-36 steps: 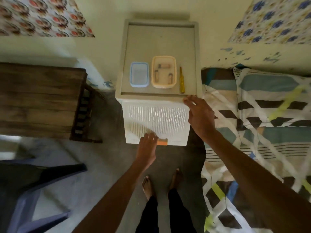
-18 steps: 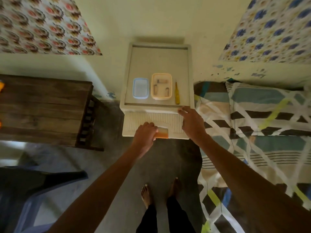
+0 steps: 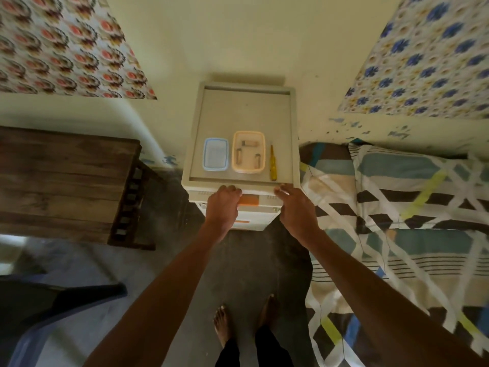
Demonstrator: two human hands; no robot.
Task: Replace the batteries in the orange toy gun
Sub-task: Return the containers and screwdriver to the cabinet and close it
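A person's bare feet (image 3: 246, 324) stand on the grey floor at 6 o'clock, with a blue plastic chair (image 3: 39, 321) at 8 o'clock. Both arms reach toward 12 o'clock. The left hand (image 3: 222, 207) has its fingers curled together over the front edge of the top drawer (image 3: 267, 200), just left of the drawer's orange handle (image 3: 250, 200). The right hand (image 3: 296, 207) has its fingers bent together over the front rim of the cream drawer cabinet (image 3: 246, 112), near its right corner. On the cabinet top lie a blue container (image 3: 215, 154), a peach container (image 3: 260, 136) holding three batteries (image 3: 248, 143), and a yellow screwdriver (image 3: 273, 165) at its 3 o'clock. The orange toy gun cannot be made out. A wooden table (image 3: 63, 181) is at 9 o'clock and a patterned bed (image 3: 410, 207) at 3 o'clock.
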